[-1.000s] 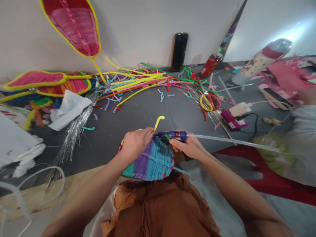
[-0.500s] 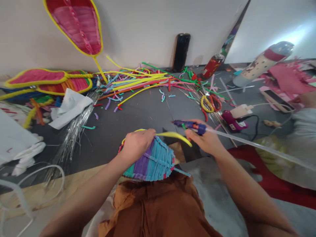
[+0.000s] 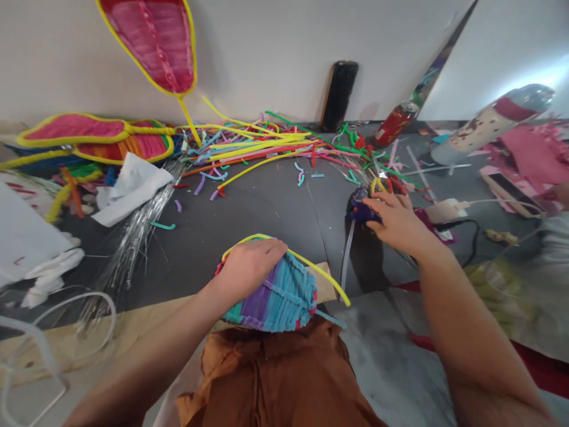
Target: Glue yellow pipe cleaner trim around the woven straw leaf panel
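Note:
My left hand [image 3: 253, 264] is closed over the top of a leaf-shaped pipe-cleaner panel [image 3: 284, 296] striped green, purple and blue, which leans at my lap against the table edge. A yellow pipe cleaner [image 3: 326, 277] runs along the panel's upper edge under those fingers, its free end sticking out to the right. My right hand [image 3: 395, 222] has its thumb and fingers on a dark blue glue gun [image 3: 362, 209], low over the table beside the scissors [image 3: 377, 185]. From the gun a clear glue stick [image 3: 347, 255] points toward me. My palm hides part of the gun.
Pipe cleaners [image 3: 262, 145] lie heaped at the back. Finished pink-and-yellow panels [image 3: 75, 133] rest at the left by silver tinsel strands [image 3: 137, 219]. A phone [image 3: 340, 95], a red can [image 3: 395, 123] and a bottle [image 3: 489, 124] stand along the wall. Another person's sleeve [image 3: 555, 249] shows at right.
My right hand has carried the glue gun away from the panel, right and down beside the scissors, turning it. The yellow pipe cleaner's free end now hangs lower. My left hand stays on the panel.

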`<control>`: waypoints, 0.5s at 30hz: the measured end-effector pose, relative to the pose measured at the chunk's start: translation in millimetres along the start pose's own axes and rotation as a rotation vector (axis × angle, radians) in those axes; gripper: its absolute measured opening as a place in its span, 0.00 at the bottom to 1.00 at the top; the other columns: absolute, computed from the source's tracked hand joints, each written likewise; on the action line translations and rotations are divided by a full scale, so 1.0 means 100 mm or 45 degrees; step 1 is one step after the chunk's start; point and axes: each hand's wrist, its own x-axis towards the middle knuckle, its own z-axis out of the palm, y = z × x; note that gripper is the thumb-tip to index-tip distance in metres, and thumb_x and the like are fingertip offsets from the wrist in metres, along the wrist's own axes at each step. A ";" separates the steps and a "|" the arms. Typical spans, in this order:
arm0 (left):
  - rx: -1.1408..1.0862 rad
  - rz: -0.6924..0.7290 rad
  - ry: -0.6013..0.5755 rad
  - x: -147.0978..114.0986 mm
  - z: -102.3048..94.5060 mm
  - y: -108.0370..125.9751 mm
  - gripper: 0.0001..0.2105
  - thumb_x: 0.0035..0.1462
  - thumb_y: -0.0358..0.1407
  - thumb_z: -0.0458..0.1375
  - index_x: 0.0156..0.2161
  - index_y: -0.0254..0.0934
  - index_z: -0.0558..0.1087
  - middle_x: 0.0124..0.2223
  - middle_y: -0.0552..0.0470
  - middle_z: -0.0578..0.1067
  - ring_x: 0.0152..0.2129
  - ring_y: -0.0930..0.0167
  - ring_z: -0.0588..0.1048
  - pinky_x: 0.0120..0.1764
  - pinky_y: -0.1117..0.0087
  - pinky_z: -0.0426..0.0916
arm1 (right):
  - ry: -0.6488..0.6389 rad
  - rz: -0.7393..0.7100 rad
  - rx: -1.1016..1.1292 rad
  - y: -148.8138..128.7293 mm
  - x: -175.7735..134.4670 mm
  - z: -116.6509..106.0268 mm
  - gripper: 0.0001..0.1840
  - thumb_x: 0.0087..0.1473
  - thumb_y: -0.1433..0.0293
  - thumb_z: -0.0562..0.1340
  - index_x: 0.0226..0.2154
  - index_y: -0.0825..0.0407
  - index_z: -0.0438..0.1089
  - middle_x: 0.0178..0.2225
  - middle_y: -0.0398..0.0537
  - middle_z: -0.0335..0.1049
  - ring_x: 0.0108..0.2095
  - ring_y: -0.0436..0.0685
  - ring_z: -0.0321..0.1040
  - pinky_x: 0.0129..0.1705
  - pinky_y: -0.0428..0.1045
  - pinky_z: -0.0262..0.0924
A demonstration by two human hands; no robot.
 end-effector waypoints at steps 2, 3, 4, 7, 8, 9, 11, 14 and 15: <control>0.052 0.071 0.007 0.00 -0.02 0.02 0.14 0.61 0.26 0.46 0.47 0.33 0.71 0.46 0.45 0.78 0.42 0.68 0.77 0.42 0.68 0.73 | 0.115 -0.055 0.102 -0.28 -0.08 -0.13 0.19 0.56 0.70 0.55 0.49 0.51 0.70 0.52 0.58 0.67 0.55 0.69 0.61 0.56 0.65 0.55; 0.079 0.093 0.007 -0.01 -0.02 0.02 0.14 0.62 0.26 0.46 0.48 0.31 0.71 0.47 0.45 0.77 0.43 0.67 0.77 0.43 0.67 0.73 | 0.109 -0.094 0.218 -0.46 -0.14 -0.19 0.18 0.58 0.69 0.53 0.49 0.52 0.70 0.49 0.57 0.70 0.52 0.66 0.64 0.55 0.63 0.58; 0.101 0.105 0.001 0.00 -0.03 0.03 0.14 0.62 0.26 0.47 0.48 0.31 0.71 0.47 0.44 0.77 0.43 0.67 0.76 0.43 0.67 0.73 | 0.070 -0.135 0.361 -0.65 -0.19 -0.23 0.17 0.60 0.67 0.53 0.48 0.52 0.71 0.47 0.55 0.72 0.49 0.63 0.67 0.52 0.59 0.62; 0.146 0.105 -0.005 0.01 -0.03 0.06 0.13 0.61 0.25 0.47 0.47 0.30 0.71 0.46 0.43 0.77 0.41 0.66 0.77 0.41 0.66 0.73 | -0.153 -0.238 0.667 -1.13 -0.37 -0.23 0.15 0.61 0.66 0.54 0.45 0.49 0.72 0.43 0.50 0.76 0.43 0.57 0.72 0.46 0.53 0.67; 0.160 0.102 -0.005 0.02 -0.03 0.07 0.13 0.61 0.25 0.47 0.47 0.29 0.71 0.45 0.43 0.77 0.41 0.66 0.77 0.41 0.66 0.73 | -0.183 -0.263 0.713 -1.24 -0.42 -0.19 0.14 0.61 0.65 0.55 0.45 0.49 0.73 0.43 0.50 0.76 0.42 0.56 0.73 0.45 0.51 0.67; 0.173 0.104 -0.005 0.02 -0.03 0.07 0.13 0.61 0.24 0.47 0.46 0.29 0.71 0.45 0.43 0.77 0.40 0.66 0.77 0.41 0.66 0.73 | -0.192 -0.278 0.734 -1.31 -0.47 -0.14 0.13 0.60 0.65 0.56 0.44 0.49 0.73 0.41 0.49 0.77 0.41 0.55 0.73 0.43 0.50 0.68; 0.198 0.113 -0.009 0.03 -0.03 0.08 0.14 0.61 0.24 0.46 0.46 0.29 0.71 0.45 0.42 0.77 0.40 0.66 0.77 0.41 0.66 0.73 | -0.187 -0.277 0.726 -1.38 -0.56 -0.02 0.12 0.60 0.66 0.57 0.43 0.50 0.73 0.38 0.49 0.77 0.37 0.55 0.74 0.41 0.50 0.68; 0.248 0.127 -0.015 0.03 -0.01 0.08 0.15 0.61 0.23 0.45 0.46 0.28 0.71 0.45 0.41 0.77 0.41 0.66 0.77 0.41 0.66 0.73 | -0.168 -0.227 0.689 -1.38 -0.64 0.10 0.11 0.60 0.69 0.57 0.43 0.51 0.73 0.36 0.49 0.76 0.35 0.55 0.73 0.39 0.50 0.68; 0.261 0.129 -0.014 0.03 -0.01 0.09 0.15 0.61 0.23 0.45 0.46 0.28 0.71 0.45 0.41 0.77 0.41 0.66 0.77 0.42 0.66 0.73 | -0.163 -0.206 0.678 -1.38 -0.65 0.12 0.11 0.59 0.69 0.57 0.43 0.51 0.72 0.36 0.50 0.76 0.35 0.56 0.73 0.39 0.51 0.69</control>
